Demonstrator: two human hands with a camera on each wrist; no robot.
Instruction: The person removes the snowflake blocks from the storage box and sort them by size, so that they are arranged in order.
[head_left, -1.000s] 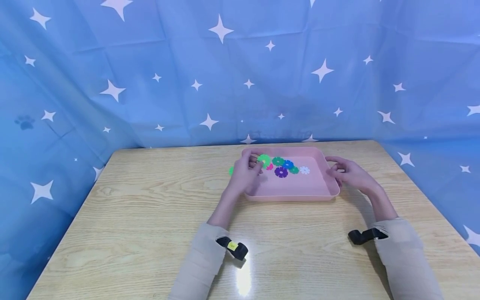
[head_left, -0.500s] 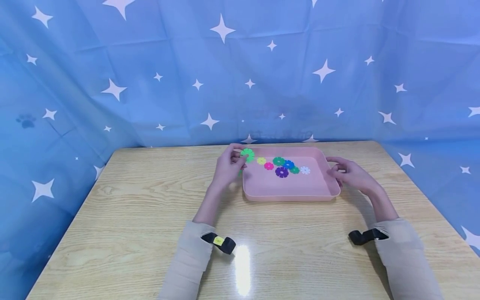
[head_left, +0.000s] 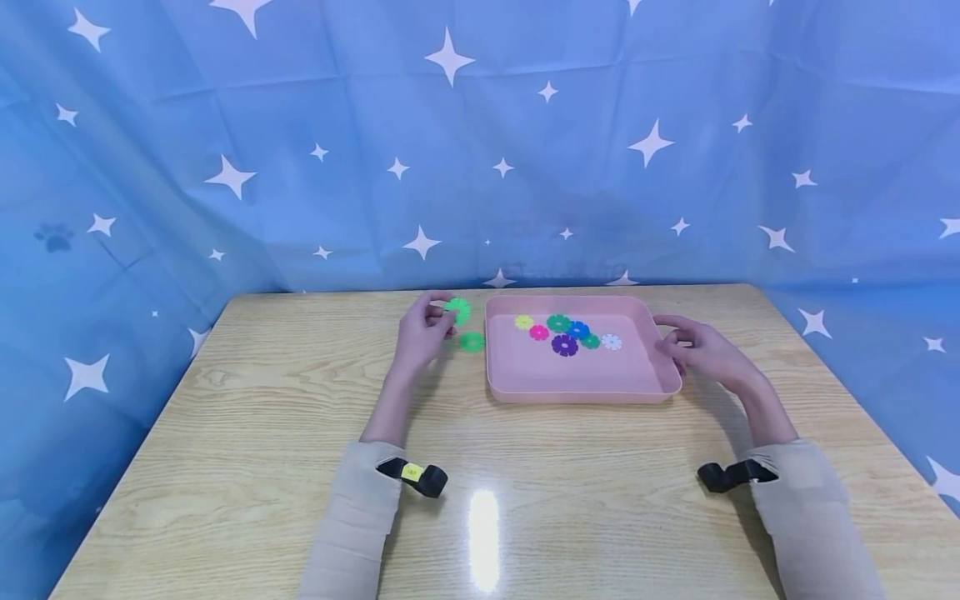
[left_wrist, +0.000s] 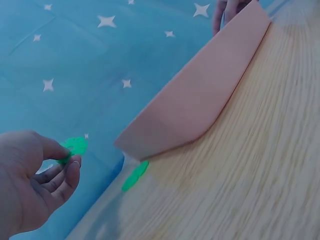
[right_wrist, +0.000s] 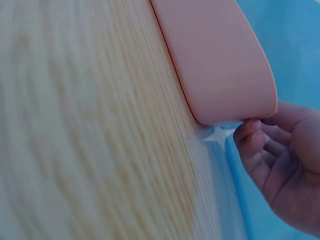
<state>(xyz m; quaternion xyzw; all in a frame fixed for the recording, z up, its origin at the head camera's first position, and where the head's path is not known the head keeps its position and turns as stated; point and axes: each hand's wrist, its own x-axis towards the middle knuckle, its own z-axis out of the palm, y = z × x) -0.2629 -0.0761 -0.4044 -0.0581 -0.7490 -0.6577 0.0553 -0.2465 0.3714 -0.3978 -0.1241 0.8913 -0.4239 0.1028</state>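
My left hand (head_left: 420, 335) pinches a bright green snowflake disc (head_left: 460, 310) between thumb and fingers, left of the pink tray (head_left: 581, 397). In the left wrist view the held green disc (left_wrist: 76, 146) is up off the table. A second green disc (head_left: 472, 342) lies on the wood just beside the tray's left wall. At the tray's right side, my right hand (head_left: 703, 348) holds the wall, its thumb and fingertips at the rim in the right wrist view. Inside the tray lie yellow (head_left: 523, 322), pink (head_left: 538, 332), green, blue (head_left: 578, 330), purple (head_left: 565, 345) and white (head_left: 612, 342) discs.
Light wooden table (head_left: 247, 467) spreads out in front and to both sides. A blue star-patterned curtain (head_left: 360, 100) hangs behind its back edge. Black straps (head_left: 415, 473) with small cameras sit on both sleeves.
My left hand has carried the green disc leftward, out over the tray's left wall. This uncovers the yellow disc and the green one on the table. My right hand stays put.
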